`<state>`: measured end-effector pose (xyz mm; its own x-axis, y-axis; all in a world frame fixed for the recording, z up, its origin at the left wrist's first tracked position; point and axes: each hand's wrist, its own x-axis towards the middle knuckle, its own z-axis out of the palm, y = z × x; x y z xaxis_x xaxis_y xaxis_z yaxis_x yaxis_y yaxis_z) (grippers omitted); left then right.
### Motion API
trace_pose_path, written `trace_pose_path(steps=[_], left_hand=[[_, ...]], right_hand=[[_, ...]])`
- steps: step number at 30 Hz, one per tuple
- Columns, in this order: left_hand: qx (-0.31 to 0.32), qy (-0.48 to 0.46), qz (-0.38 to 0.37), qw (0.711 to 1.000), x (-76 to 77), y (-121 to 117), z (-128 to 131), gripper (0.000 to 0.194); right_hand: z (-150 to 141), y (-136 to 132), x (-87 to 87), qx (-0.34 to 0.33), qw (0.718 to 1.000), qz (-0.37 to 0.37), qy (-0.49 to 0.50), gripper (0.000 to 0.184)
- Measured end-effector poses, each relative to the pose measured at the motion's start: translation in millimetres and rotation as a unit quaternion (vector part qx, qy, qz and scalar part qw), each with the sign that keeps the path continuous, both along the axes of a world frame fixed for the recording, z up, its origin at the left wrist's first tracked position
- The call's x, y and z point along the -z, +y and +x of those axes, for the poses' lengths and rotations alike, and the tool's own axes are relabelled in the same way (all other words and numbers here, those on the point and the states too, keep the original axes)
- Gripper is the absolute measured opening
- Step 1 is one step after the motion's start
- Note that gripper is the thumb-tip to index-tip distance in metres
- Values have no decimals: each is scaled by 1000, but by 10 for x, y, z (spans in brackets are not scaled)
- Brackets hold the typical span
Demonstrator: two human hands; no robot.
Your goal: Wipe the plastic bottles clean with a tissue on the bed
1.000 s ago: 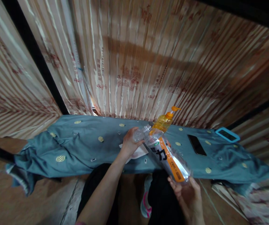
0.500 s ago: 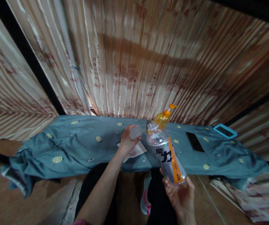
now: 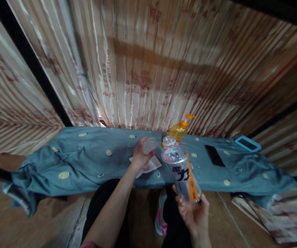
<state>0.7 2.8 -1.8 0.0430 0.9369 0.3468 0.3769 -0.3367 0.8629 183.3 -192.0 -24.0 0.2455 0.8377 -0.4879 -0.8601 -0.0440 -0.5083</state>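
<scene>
My left hand [image 3: 139, 157] is wrapped round a small clear plastic container [image 3: 149, 145]; its lower part is hidden by the fingers, so its exact kind is unclear. A white tissue [image 3: 152, 165] lies on the cloth under that hand. With my right hand [image 3: 193, 215] I grip a large clear plastic bottle [image 3: 182, 172] near its base. The bottle has a silver and orange label with black characters, leans to the left, and its neck shows no cap. Behind its neck stands a yellow pump bottle [image 3: 178, 132] with an orange pump head, partly covered.
A grey-blue cloth with pineapple prints [image 3: 86, 162] covers the narrow table. To the right lie a black phone [image 3: 214, 156] and a blue-framed device [image 3: 248, 144]. Striped curtains [image 3: 143, 69] and dark poles [image 3: 32, 65] enclose the back and sides.
My right hand and the large bottle have shifted slightly to the left, and the bottle's base has swung left, so it leans less. My left hand with the small container stays nearly still.
</scene>
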Motion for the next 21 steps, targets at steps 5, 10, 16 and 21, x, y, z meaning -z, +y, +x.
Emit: trace_pose_path(steps=[5, 10, 16, 21], left_hand=[[12, -17, -10, 1000, 85, -17, -29, 68], [-1, -45, 18, 999, 200, -83, -58, 87], [-51, -69, 87, 993, 86, -226, -231, 82], [0, -114, 85, 990, -128, -527, -411, 64]], right_hand=[[-7, -8, 3, -9, 1000, 13, 15, 66], [-21, 1, 35, -11, 999, 29, 26, 55], [-94, 20, 89, -33, 997, 49, 49, 49], [-330, 45, 151, -87, 991, 71, 78, 53]])
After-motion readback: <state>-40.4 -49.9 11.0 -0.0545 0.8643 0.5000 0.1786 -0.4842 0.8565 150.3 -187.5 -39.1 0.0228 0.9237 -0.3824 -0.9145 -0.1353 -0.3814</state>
